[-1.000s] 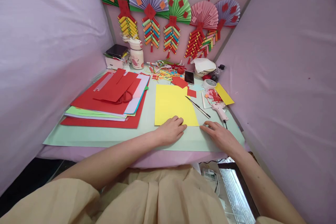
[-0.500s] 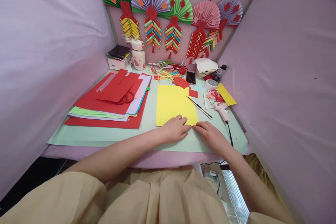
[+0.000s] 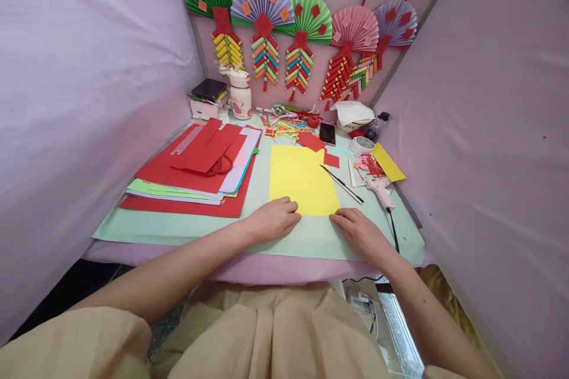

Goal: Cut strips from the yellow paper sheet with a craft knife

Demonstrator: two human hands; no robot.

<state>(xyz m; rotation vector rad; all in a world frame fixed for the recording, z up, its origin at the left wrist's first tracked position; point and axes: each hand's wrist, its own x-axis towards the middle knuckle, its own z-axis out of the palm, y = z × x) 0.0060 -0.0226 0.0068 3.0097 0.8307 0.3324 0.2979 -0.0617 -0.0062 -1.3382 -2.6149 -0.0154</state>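
A yellow paper sheet lies flat on the pale green table mat in front of me. My left hand rests on the sheet's near left corner, fingers curled over its edge. My right hand touches the near right corner with its fingertips. Whether either hand pinches the paper or only presses on it, I cannot tell. A thin metal blade lies just right of the sheet.
A stack of red and coloured paper lies left. A white glue gun with a black cord, a tape roll, a phone, paper scraps and a white bottle stand farther back. Paper fans hang on the back wall.
My left hand slid left along the yellow sheet's near edge to its left corner. My right hand moved left from the mat to the sheet's near right corner.
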